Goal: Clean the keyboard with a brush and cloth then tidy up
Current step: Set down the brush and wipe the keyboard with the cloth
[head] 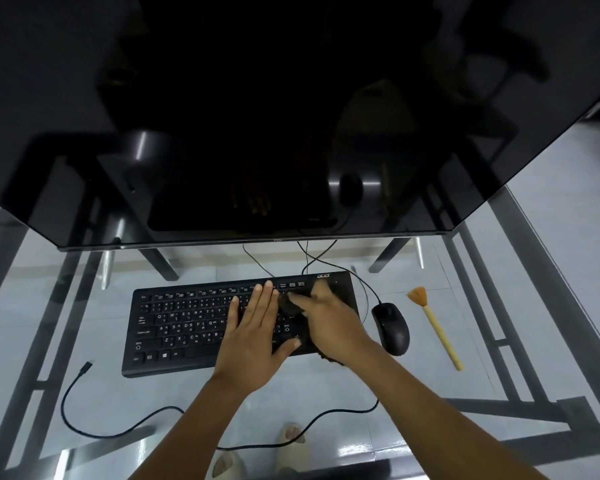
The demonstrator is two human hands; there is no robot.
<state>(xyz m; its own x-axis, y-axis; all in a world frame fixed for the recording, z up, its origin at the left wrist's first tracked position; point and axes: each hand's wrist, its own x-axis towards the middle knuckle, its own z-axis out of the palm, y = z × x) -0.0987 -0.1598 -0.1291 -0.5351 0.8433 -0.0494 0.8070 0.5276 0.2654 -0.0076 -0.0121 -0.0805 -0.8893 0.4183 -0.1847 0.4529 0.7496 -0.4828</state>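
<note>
A black keyboard lies on the glass desk. My left hand rests flat on its middle keys, fingers spread, holding nothing. My right hand presses a dark cloth onto the right part of the keyboard; the cloth shows between the two hands and again under my right wrist. A brush with a pale wooden handle and orange bristles lies on the glass to the right of the mouse, apart from both hands.
A black mouse sits just right of the keyboard, its cable running behind. A large dark monitor overhangs the far side. A loose black cable curls across the glass desk near me. Feet in sandals show below.
</note>
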